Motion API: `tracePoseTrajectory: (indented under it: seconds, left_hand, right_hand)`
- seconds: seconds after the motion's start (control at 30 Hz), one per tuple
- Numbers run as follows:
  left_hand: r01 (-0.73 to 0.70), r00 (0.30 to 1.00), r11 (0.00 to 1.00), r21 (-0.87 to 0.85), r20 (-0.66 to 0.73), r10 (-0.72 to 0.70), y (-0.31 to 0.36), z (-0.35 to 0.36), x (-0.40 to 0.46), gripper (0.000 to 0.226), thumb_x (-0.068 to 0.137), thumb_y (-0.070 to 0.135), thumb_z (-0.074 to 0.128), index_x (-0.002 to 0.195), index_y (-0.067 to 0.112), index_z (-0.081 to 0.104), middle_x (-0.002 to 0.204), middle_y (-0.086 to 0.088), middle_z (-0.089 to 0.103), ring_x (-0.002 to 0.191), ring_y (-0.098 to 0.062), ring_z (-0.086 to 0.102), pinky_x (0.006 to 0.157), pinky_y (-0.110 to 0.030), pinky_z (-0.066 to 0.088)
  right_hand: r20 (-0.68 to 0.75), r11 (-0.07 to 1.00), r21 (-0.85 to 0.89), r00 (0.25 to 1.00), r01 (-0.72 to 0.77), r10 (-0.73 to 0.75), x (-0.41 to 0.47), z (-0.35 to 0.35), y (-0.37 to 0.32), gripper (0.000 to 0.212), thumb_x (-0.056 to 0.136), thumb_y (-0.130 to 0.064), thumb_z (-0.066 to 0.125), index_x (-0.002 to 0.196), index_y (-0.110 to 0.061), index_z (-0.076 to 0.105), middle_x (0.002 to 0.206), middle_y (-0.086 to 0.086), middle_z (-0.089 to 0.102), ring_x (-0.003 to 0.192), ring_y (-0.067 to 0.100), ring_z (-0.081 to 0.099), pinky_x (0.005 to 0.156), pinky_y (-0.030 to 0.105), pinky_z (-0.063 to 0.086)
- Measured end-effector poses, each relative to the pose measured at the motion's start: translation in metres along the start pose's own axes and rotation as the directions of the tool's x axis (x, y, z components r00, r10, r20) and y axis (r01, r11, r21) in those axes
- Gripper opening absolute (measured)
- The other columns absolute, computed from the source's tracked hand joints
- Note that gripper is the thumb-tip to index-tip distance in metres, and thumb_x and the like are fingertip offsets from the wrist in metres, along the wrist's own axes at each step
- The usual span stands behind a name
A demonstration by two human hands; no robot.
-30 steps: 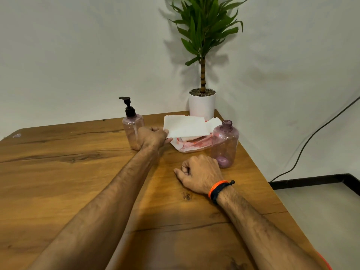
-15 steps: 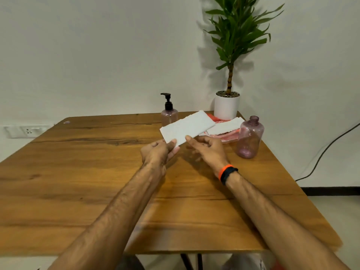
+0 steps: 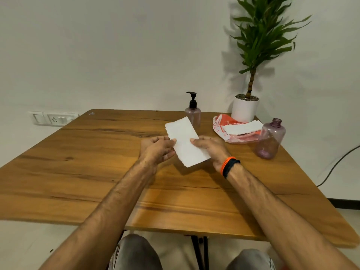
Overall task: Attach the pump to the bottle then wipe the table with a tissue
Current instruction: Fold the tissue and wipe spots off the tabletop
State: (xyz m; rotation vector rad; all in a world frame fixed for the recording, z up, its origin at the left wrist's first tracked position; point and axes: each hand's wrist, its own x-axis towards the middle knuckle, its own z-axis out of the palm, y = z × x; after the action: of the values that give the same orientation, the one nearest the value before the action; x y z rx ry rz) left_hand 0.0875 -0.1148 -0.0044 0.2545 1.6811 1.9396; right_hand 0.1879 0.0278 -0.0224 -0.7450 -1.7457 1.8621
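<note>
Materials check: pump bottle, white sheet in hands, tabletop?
Tinted pump bottle: see-through purplish body, likely plastic; glossy black pump, probably plastic too. White tissue sheet: matte, thin, ragged torn edges, looks like paper. Brown table: wood grain, satin sheen; solid wood or laminate unclear.

Table [image 3: 78,162] left half open; pump bottle [image 3: 192,114], tissue pack [image 3: 229,131], open bottle [image 3: 269,139] crowd far right.

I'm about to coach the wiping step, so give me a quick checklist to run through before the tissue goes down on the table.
1. Pump on the pump bottle: ok, black pump sits on its neck.
2. Tissue held: ok, left hand and right hand each pinch a side.
3. Tissue off the table: ok, its shadow shows below.
4. Wiping path: ok, bare wood in front of the hands.
5. Open bottle clear of hands: ok, stands apart at right.
6. Spill to wipe: cannot tell.
</note>
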Motion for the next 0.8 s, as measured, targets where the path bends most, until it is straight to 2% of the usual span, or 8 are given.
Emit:
tracePoseTrajectory:
  seconds: [0.1,0.27,0.37,0.5,0.6,0.7,0.77,0.8]
  left_hand:
    - [-0.015,1.0,0.999,0.051,0.011,0.015,0.001,-0.006,0.001,0.026,0.078,0.006,0.077,0.102,0.004,0.066,0.1,-0.011,0.073,0.084,-0.019,0.074,0.054,-0.02,0.058]
    - [-0.057,0.998,0.986,0.155,0.019,0.055,0.0,-0.008,0.004,0.035,0.077,0.007,0.078,0.109,0.004,0.064,0.109,-0.009,0.069,0.094,-0.021,0.071,0.058,-0.022,0.059]
    - [-0.07,0.997,0.977,0.2,0.03,0.066,-0.001,-0.01,0.006,0.037,0.077,0.007,0.078,0.111,0.005,0.062,0.111,-0.01,0.069,0.095,-0.021,0.071,0.059,-0.023,0.06]
    - [-0.069,0.997,0.974,0.217,0.035,0.063,-0.001,-0.017,0.011,0.039,0.078,0.01,0.078,0.113,0.006,0.061,0.108,-0.01,0.07,0.093,-0.021,0.072,0.063,-0.026,0.061]
    - [-0.106,0.994,0.953,0.285,-0.005,0.112,-0.004,-0.032,0.017,0.038,0.081,0.019,0.076,0.115,0.01,0.06,0.103,-0.008,0.07,0.091,-0.02,0.071,0.069,-0.027,0.06]
    - [-0.239,0.952,0.82,0.52,-0.041,0.303,-0.01,-0.057,0.023,0.028,0.087,0.023,0.07,0.113,0.017,0.062,0.104,0.001,0.067,0.092,-0.011,0.065,0.065,-0.016,0.052]
    - [-0.28,0.933,0.704,0.652,0.012,0.36,-0.012,-0.072,0.027,0.022,0.089,0.023,0.067,0.11,0.017,0.066,0.106,0.001,0.068,0.098,-0.012,0.063,0.076,-0.02,0.051]
    - [-0.277,0.934,0.661,0.697,0.033,0.356,-0.014,-0.078,0.028,0.021,0.09,0.023,0.066,0.11,0.016,0.067,0.108,-0.001,0.068,0.102,-0.015,0.063,0.084,-0.025,0.052]
  right_hand:
    - [0.044,0.999,-0.032,0.999,-0.028,0.029,0.0,0.002,-0.002,0.015,0.081,-0.02,0.076,0.095,-0.015,0.071,0.096,0.004,0.075,0.082,0.018,0.072,0.06,0.025,0.055]
    - [0.092,0.997,-0.025,0.992,-0.078,0.081,0.002,0.006,-0.001,0.02,0.081,-0.019,0.075,0.099,-0.013,0.07,0.1,0.007,0.075,0.089,0.024,0.073,0.072,0.037,0.06]
    - [0.102,0.992,-0.003,0.987,-0.127,0.127,0.005,0.01,-0.002,0.021,0.08,-0.017,0.076,0.099,-0.012,0.069,0.099,0.008,0.076,0.086,0.024,0.074,0.065,0.036,0.06]
    - [0.09,0.985,-0.013,0.98,-0.174,0.175,0.009,0.014,-0.002,0.019,0.082,-0.015,0.074,0.1,-0.012,0.068,0.094,0.006,0.076,0.079,0.022,0.075,0.059,0.034,0.059]
    - [0.015,0.986,-0.073,0.988,-0.151,0.153,0.016,0.011,-0.007,0.017,0.084,-0.015,0.072,0.1,-0.015,0.067,0.105,0.008,0.073,0.089,0.024,0.071,0.07,0.038,0.059]
    - [-0.13,0.925,-0.38,0.99,-0.001,-0.053,0.025,0.009,-0.018,0.017,0.086,-0.019,0.069,0.103,-0.016,0.069,0.099,-0.001,0.07,0.086,0.019,0.067,0.074,0.036,0.058]
    - [-0.15,0.746,-0.646,0.931,0.162,-0.332,0.028,0.011,-0.024,0.014,0.088,-0.021,0.063,0.099,-0.019,0.073,0.085,-0.006,0.065,0.077,0.018,0.062,0.062,0.028,0.05]
    - [-0.113,0.605,-0.765,0.879,0.221,-0.463,0.029,0.013,-0.026,0.014,0.088,-0.021,0.06,0.09,-0.022,0.073,0.078,-0.003,0.064,0.074,0.022,0.06,0.059,0.026,0.044]
